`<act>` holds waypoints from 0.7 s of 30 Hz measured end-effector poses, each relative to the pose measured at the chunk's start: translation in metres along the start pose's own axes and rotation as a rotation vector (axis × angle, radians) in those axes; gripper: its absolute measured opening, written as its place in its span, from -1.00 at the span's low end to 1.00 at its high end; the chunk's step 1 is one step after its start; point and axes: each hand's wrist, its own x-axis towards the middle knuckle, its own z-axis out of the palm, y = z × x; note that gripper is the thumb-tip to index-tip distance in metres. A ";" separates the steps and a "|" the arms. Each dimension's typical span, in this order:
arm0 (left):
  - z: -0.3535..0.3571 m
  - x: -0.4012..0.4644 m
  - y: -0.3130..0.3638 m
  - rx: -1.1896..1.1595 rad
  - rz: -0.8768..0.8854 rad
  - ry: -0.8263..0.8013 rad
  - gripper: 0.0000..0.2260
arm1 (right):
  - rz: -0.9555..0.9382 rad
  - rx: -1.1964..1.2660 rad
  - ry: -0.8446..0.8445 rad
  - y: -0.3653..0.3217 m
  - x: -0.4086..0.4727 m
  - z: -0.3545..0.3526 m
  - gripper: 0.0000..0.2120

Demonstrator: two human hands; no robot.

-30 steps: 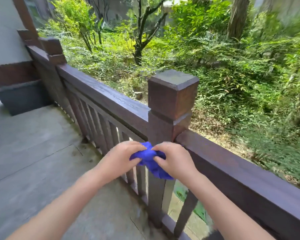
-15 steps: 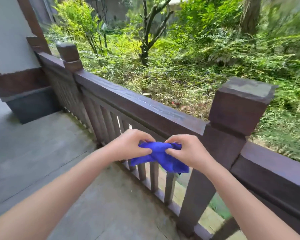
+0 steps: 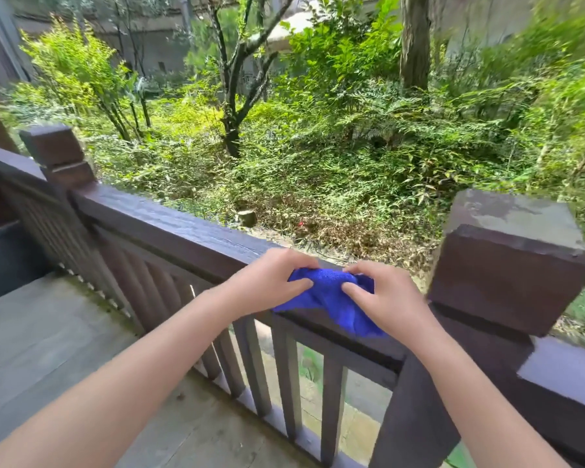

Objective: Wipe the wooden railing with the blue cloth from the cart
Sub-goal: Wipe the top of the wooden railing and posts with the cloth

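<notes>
A dark brown wooden railing [image 3: 169, 228] runs from the far left to the lower right, with upright balusters under its top rail. The bunched blue cloth [image 3: 331, 295] sits at the top rail's near edge, part of it hanging over the front. My left hand [image 3: 267, 282] grips the cloth's left side and my right hand [image 3: 385, 298] grips its right side. Both hands are just left of a square post [image 3: 510, 261] with a wet-looking cap.
A second post [image 3: 56, 153] stands on the railing at the far left. Grey paving slabs [image 3: 48, 339] cover the floor on my side. Beyond the railing is a garden of shrubs and trees [image 3: 237, 96]. No cart is in view.
My view has swung left and closer to the rail, so the near post now sits to my right. Both hands rose with the cloth from in front of the balusters up onto the top rail.
</notes>
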 end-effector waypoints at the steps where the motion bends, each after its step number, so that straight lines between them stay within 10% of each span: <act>1: -0.005 0.011 -0.005 0.011 0.028 0.013 -0.75 | 0.005 -0.016 0.034 -0.002 0.011 -0.001 -0.87; 21: 0.077 0.097 -0.066 0.050 0.129 -0.253 -0.64 | 0.473 -0.437 0.036 0.043 0.037 0.065 -0.64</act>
